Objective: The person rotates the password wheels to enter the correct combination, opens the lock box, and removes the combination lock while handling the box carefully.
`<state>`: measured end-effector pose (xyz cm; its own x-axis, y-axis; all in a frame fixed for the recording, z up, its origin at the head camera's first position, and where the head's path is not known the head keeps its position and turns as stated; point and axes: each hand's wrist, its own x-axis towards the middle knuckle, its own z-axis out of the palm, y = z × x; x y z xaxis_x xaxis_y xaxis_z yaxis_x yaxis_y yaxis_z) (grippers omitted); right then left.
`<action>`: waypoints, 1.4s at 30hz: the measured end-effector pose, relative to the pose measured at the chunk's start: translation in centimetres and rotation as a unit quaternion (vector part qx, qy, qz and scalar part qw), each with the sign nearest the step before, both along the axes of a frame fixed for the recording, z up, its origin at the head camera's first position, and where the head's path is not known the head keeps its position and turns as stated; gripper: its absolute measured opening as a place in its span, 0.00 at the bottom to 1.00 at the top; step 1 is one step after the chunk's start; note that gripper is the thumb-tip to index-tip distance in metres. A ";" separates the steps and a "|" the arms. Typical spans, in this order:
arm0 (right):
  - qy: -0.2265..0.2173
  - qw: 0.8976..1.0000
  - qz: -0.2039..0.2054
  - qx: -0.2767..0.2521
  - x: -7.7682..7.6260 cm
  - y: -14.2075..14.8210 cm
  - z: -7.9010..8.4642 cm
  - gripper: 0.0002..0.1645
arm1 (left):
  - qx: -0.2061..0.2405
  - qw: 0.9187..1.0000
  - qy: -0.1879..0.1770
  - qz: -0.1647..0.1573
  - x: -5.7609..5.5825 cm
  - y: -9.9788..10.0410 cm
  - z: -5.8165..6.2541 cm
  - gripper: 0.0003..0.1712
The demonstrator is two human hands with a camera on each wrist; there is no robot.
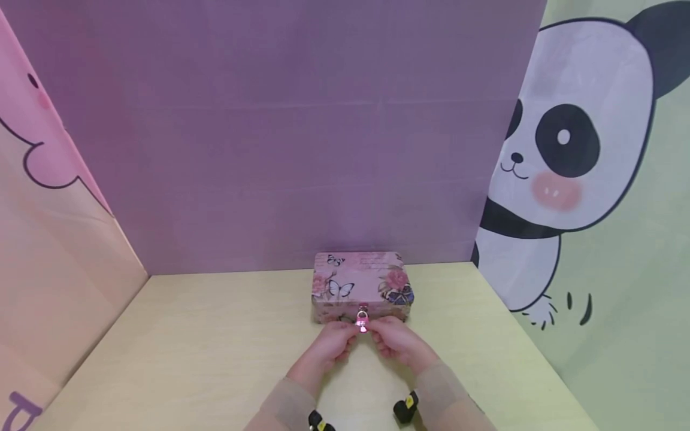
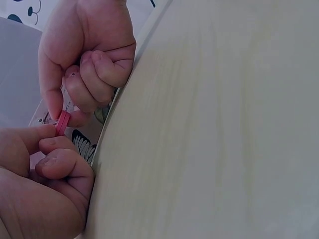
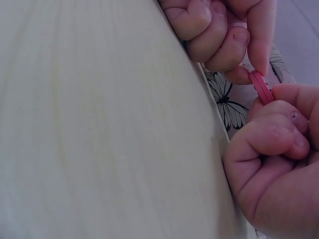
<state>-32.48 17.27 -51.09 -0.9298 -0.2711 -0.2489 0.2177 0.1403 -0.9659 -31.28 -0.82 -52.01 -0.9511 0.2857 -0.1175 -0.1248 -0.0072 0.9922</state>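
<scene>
A pink box [image 1: 358,278] printed with butterflies and roses sits with its lid down against the back wall. At its front clasp hangs a small pink padlock [image 1: 363,324] with a metal shackle. From one side my left hand [image 1: 335,341] pinches the padlock between thumb and forefinger. Opposite it, my right hand [image 1: 400,340] pinches the other edge the same way. Both wrist views show the padlock [image 2: 62,123] edge-on between the fingertips, with the remaining fingers curled in. The hands partly cover the box front [image 3: 232,99].
A pale wood-grain table [image 1: 205,347] lies under everything. Behind it stands a purple wall panel [image 1: 280,149], with a panda-printed panel [image 1: 593,269] on the right and a pink-and-peach panel [image 1: 54,251] on the left. Black wrist devices [image 1: 405,408] are worn on the arms.
</scene>
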 end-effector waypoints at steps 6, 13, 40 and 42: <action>0.000 1.000 0.001 -0.002 -0.1 0.0 -0.1 0.13 | -0.011 1.000 -0.007 0.000 0.1 0.0 0.1 0.13; 0.000 1.000 -0.003 -0.021 -0.1 0.2 0.2 0.14 | -0.014 1.000 -0.019 -0.003 0.0 0.0 0.5 0.14; 0.022 1.000 0.008 0.020 0.0 1.9 1.0 0.17 | -0.024 0.999 -0.019 -0.027 -0.3 -0.1 1.1 0.18; 0.024 0.999 0.010 0.021 0.0 1.8 1.0 0.18 | -0.027 0.999 -0.018 -0.029 -0.3 -0.1 1.0 0.18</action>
